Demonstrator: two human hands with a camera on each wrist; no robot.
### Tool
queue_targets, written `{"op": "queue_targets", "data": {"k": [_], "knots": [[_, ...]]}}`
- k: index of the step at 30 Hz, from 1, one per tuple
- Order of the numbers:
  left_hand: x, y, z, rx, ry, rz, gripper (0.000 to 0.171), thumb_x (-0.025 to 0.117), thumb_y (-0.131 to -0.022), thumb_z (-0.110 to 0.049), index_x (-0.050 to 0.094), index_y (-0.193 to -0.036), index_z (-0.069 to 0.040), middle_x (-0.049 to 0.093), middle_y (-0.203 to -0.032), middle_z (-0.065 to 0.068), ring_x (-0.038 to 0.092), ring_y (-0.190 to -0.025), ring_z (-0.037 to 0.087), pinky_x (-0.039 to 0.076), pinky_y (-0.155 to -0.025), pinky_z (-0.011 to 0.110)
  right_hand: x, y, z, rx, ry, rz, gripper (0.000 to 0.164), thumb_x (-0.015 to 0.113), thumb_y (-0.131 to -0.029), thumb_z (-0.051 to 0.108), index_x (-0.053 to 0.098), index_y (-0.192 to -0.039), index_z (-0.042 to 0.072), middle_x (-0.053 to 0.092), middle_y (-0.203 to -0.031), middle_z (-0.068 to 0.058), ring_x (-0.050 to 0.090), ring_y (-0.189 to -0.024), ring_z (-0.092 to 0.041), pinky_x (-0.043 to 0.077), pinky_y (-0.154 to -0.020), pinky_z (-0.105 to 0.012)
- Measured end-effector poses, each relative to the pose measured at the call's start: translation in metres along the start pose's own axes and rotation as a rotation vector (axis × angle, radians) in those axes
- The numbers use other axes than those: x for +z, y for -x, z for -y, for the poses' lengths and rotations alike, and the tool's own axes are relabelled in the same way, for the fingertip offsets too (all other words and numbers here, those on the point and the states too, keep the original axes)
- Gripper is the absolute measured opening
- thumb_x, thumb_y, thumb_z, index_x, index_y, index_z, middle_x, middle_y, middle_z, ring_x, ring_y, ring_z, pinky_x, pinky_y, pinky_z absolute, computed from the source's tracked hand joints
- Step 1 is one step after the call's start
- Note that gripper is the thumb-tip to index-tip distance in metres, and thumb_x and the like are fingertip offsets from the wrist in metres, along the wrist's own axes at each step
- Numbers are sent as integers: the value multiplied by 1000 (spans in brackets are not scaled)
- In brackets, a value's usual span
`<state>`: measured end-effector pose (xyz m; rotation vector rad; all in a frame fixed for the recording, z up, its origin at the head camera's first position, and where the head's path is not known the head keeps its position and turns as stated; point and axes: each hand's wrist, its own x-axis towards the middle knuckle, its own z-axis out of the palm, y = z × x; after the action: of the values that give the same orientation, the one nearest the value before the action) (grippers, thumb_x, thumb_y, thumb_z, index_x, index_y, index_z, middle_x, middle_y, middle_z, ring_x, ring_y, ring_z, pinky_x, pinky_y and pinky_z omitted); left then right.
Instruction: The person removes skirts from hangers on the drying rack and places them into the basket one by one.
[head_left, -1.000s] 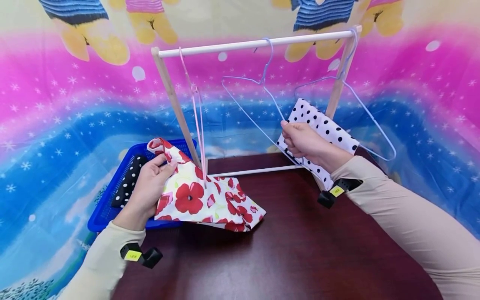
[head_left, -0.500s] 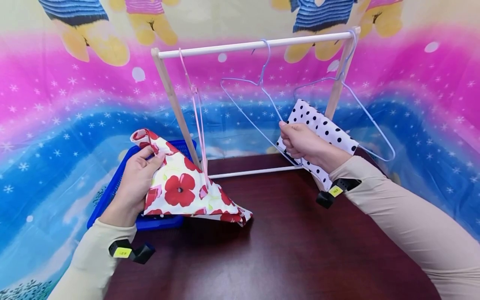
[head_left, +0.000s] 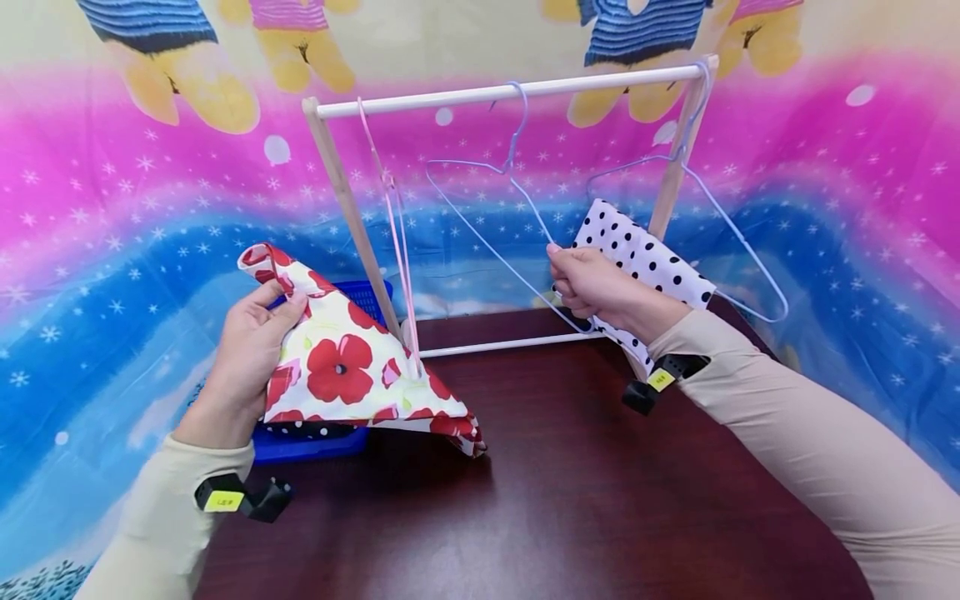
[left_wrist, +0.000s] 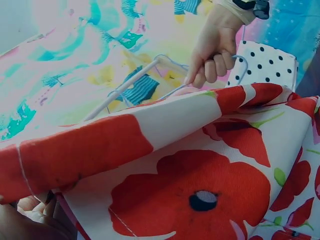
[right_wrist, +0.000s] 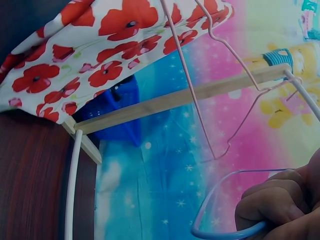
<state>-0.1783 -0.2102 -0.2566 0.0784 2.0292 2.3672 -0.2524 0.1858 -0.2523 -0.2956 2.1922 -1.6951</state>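
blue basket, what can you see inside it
A black cloth with white dots shows inside the near rim of the blue basket. The red-flowered cloth in the left hand covers most of the rest; whether anything else lies there cannot be seen.

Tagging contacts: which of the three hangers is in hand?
The blue middle hanger, which the right hand holds; no hand holds the pink hanger or the rightmost hanger bearing dotted cloth.

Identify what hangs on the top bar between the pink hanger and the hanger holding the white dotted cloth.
One bare bluish hanger, its side pinched by the right hand, hangs there; the head view shows this.
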Motion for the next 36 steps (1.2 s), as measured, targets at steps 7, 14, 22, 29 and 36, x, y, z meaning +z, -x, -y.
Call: {"op": "queue_targets", "data": {"k": [7,14,22,29,36], "knots": [[-4,1,-11,9,7,-13,69,66,-96,-36,36,-153,-12,76,-99,-7,76,-83,10,63,-69,28,2,-3,3,-8,1,29,51,26,-111,42,28,-69,14,25,-53,9,19,-42,-5,14,-45,-23],[-13,3,-18,23,30,-42,68,66,-96,-33,35,-154,-13,77,-96,-7,76,-80,10,62,-67,27,7,-6,6,3,-12,38,50,27,-111,42,28,-69,14,25,-53,9,19,-42,-5,13,-45,-23],[-20,8,-27,34,22,-58,76,65,-96,-34,28,-160,-16,76,-97,-8,76,-80,9,62,-66,25,12,-9,8,-1,-25,57,50,27,-112,40,28,-69,14,25,-53,9,20,-41,-4,13,-44,-22],[-25,11,-35,64,21,-61,75,66,-96,-34,29,-160,-17,77,-97,-8,76,-79,9,61,-66,25,16,-10,10,-1,-28,68,50,26,-112,40,27,-68,14,24,-52,9,19,-42,-4,13,-44,-22],[-31,12,-40,101,33,-70,70,65,-97,-30,34,-158,-15,78,-95,-7,77,-77,10,61,-65,24,17,-11,12,-3,-26,81,49,25,-112,40,28,-70,14,24,-53,8,20,-43,-5,13,-44,-22]]}}
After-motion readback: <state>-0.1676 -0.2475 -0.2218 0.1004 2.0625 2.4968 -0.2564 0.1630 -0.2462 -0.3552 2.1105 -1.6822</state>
